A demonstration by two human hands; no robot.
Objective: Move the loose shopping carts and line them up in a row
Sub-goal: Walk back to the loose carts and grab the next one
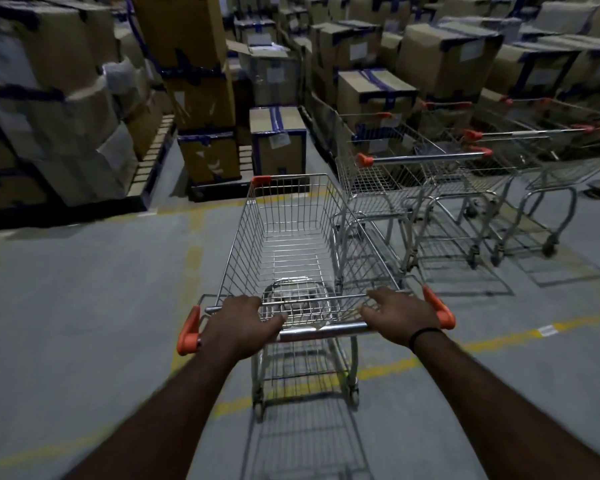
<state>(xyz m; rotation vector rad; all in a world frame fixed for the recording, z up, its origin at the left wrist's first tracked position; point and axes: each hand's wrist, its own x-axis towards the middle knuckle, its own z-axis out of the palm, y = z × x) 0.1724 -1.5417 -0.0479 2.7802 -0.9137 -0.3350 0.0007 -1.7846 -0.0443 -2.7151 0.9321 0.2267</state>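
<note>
- Standing on the grey concrete floor [84, 289], its front end toward the stacked boxes, is the loose shopping cart [291, 244]. It has a bright wire-mesh basket, narrower at the front than at the handle. The basket is empty and sits on a tubular steel frame with small castors below.
- Handle bar [323, 329]: a plain metal tube across the near end of the cart, capped at each end by an orange plastic fitting [187, 332]. A matching orange corner piece [261, 180] sits on the basket's front left corner.
- Left hand [243, 318]: fingers curled over the handle bar near its left end, gripping it.
- Right hand [400, 315]: laid over the bar near its right end, fingers wrapped round it. A dark band [425, 336] circles the wrist.
- Parked carts [426, 158]: several of the same make — wire baskets, orange-tipped handles — stand close together to the right of the held cart. The nearest is just beside the held cart's front right side; whether the two baskets touch cannot be told.
- Yellow floor lines [378, 370]: worn painted stripes. One passes under the held cart's rear wheels, and another runs away along its left side.
- Cardboard boxes [201, 39]: brown cartons bound with dark blue tape, piled high on pallets [153, 157] behind and to the left of the carts — the light is dim.
</note>
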